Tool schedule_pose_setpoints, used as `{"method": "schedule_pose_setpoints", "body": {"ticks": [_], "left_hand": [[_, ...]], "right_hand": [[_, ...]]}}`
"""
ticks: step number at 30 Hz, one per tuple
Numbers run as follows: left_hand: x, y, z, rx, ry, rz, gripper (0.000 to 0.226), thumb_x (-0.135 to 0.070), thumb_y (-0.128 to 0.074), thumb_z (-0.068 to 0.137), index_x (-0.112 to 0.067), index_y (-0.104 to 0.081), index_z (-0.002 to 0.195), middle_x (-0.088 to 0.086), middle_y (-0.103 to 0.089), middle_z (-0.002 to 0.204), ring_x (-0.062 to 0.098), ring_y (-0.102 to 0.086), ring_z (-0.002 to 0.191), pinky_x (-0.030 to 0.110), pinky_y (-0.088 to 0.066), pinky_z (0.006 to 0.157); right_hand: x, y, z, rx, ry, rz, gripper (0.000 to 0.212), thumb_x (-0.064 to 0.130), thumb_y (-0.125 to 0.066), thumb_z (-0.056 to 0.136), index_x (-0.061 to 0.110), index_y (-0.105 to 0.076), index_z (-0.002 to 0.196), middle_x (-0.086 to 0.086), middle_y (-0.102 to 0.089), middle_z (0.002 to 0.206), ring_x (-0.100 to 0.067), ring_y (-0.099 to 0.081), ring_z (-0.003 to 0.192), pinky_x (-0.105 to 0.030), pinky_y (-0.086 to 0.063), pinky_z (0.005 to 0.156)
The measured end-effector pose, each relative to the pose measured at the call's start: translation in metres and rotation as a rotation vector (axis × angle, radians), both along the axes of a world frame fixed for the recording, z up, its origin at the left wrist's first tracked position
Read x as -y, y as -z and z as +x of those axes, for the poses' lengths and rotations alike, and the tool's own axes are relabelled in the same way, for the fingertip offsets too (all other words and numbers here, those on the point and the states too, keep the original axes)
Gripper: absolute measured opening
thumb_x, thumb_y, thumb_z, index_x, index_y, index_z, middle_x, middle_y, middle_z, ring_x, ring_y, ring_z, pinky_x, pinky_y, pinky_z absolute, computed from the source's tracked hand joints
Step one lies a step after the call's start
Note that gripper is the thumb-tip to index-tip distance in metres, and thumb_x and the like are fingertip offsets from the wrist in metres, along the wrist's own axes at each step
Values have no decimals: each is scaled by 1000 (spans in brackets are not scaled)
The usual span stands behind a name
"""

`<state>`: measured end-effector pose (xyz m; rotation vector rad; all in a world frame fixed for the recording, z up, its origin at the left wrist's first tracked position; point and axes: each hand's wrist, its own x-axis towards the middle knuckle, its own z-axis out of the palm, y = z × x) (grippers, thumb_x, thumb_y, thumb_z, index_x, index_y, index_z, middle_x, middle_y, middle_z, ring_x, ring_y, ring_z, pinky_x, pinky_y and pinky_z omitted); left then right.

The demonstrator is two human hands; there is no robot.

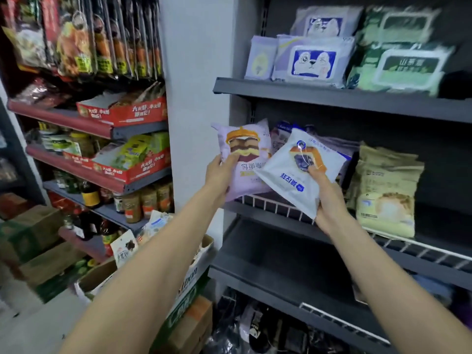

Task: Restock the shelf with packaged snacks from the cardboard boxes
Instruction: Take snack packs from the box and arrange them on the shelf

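Two hands, left hand (221,175) and right hand (329,200), hold one snack packet each: one purple packet (245,149), one white packet (296,169). Right, two beige bags (385,200). Far up, two dog-print packs (313,61), two green packs (406,67).

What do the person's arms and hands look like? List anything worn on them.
Both forearms are bare up to the frame edge: no sleeves show. The left hand and right hand wear no gloves, and no watch, bracelet or ring is visible. Fingernails look short and unpainted, though the picture is slightly blurred.
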<state>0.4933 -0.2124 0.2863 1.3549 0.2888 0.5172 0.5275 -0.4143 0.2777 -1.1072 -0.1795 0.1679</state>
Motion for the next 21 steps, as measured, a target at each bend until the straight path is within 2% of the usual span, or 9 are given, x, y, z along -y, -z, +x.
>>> {"method": "schedule_pose_setpoints", "body": {"ticks": [2, 7, 10, 11, 13, 15, 16, 18, 21], "left_hand": [[-10, -1, 11, -16, 12, 181, 13, -27, -60, 88, -16, -63, 83, 7, -70, 93, 25, -66, 86, 36, -53, 82], [-7, -15, 30, -86, 176, 500, 30, -40, -66, 84, -11, -57, 82, -2, -56, 75, 11, -51, 65, 21, -38, 59], [2, -26, 40, -87, 261, 655, 25, -33, -65, 84, -12, -54, 76, 3, -48, 76, 14, -43, 69, 23, -33, 60], [2, -29, 41, -86, 292, 588, 22, -29, -63, 87, -11, -57, 75, 3, -53, 77, 13, -46, 69, 21, -37, 59], [1, -30, 40, -90, 382, 238, 21, -29, -56, 91, -10, -65, 94, 4, -65, 91, 13, -59, 77, 20, -52, 63], [1, -21, 37, -33, 487, -192, 30, -22, -40, 93, -4, -58, 109, 12, -62, 102, 21, -62, 86, 28, -58, 74], [2, -13, 36, -44, 528, -285, 33, -16, -34, 91, -2, -56, 111, 16, -61, 103, 25, -63, 89, 32, -57, 79], [13, 1, 32, -132, 630, -192, 34, -9, -31, 85, -6, -56, 106, 14, -62, 102, 27, -61, 94, 40, -51, 88], [32, 6, 34, -141, 721, 9, 23, -9, -53, 84, -16, -55, 105, 4, -63, 103, 23, -58, 106, 45, -44, 99]], "right_hand": [[5, -4, 6, -8, -9, 15, 38, 29, -60, 89, 14, -60, 124, -6, -70, 113, -22, -69, 95, -35, -57, 80], [0, -7, 9, -68, -231, 125, 61, 41, -61, 81, 12, -52, 133, -11, -65, 122, -22, -69, 98, -33, -58, 72], [-9, -7, 11, -64, -252, 164, 50, 37, -55, 87, 10, -54, 129, -13, -65, 120, -23, -69, 96, -35, -59, 72], [-11, -8, 12, -67, -232, 186, 46, 36, -54, 89, 9, -56, 127, -12, -67, 117, -22, -70, 93, -35, -59, 73], [-13, -9, 17, -87, -167, 260, 40, 36, -53, 92, 9, -59, 120, -11, -70, 111, -21, -70, 94, -35, -59, 80], [-15, -10, 24, -127, -114, 338, 43, 41, -51, 93, 11, -59, 123, -10, -68, 117, -22, -66, 106, -39, -52, 95], [-17, -11, 28, -141, -93, 370, 45, 41, -52, 93, 12, -57, 127, -10, -66, 121, -24, -62, 113, -43, -47, 101], [-23, -11, 36, -133, -36, 412, 46, 37, -56, 91, 12, -54, 130, -11, -63, 126, -27, -59, 118, -50, -42, 105], [-29, -11, 42, -110, 8, 412, 47, 35, -58, 91, 11, -53, 131, -12, -63, 126, -29, -59, 117, -53, -42, 103]]}}
